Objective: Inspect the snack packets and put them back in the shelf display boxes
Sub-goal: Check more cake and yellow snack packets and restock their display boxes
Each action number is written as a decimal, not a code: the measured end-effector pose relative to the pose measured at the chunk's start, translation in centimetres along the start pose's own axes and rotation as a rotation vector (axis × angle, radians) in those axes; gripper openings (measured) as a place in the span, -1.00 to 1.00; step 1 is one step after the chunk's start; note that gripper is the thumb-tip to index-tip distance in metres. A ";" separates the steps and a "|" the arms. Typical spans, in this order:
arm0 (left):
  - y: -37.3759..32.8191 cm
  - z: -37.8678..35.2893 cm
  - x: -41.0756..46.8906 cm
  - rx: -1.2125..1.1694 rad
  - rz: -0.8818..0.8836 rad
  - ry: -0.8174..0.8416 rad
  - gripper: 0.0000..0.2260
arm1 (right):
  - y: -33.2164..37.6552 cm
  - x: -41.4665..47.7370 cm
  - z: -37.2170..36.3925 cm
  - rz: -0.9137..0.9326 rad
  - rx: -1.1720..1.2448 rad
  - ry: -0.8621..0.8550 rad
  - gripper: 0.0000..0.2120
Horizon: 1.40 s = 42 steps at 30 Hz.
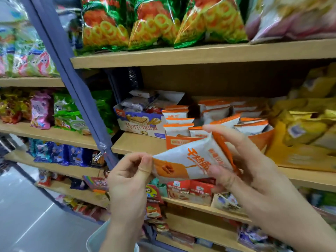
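- Far left: blurred pink, green and blue snack bags (41,111) on wooden shelves.
- Next, a slanting blue-grey shelf post (72,84), running from the top left down towards the centre.
- On the top shelf, green bags of ring snacks (145,22) standing in a row.
- Low centre, left hand (127,177): thumb and curled fingers pinching the left edge of a white-and-orange snack packet (183,164).
- Packet held in the air between both hands, tilted with its right end higher, in front of the middle shelf (138,142).
- Behind it on that shelf, a purple-and-white wafer box (140,126), then an orange display box (178,141) full of matching packets standing upright.
- Right of centre, right hand (254,171): thumb pressed on the packet's front, fingers stretched behind its right end, gripping it.
- Far right: yellow packets (305,128) piled together, blurred.
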<state>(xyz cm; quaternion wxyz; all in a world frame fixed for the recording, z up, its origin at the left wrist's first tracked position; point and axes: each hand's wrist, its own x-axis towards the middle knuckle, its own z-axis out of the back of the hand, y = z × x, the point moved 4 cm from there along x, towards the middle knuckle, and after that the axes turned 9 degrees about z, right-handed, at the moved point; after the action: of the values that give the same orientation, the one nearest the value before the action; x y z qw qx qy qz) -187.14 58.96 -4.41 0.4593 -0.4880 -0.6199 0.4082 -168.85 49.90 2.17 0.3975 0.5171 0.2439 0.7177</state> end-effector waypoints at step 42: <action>0.3 -10.6 6.3 1.104 -0.508 0.295 -0.59 | -8.9 9.7 4.4 -0.095 -0.795 0.170 -0.82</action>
<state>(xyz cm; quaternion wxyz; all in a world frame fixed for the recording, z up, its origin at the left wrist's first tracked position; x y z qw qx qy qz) -177.41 65.76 -1.03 0.8072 -0.0670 -0.3443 0.4747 -163.34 62.69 2.23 0.5775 0.2502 0.0035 0.7771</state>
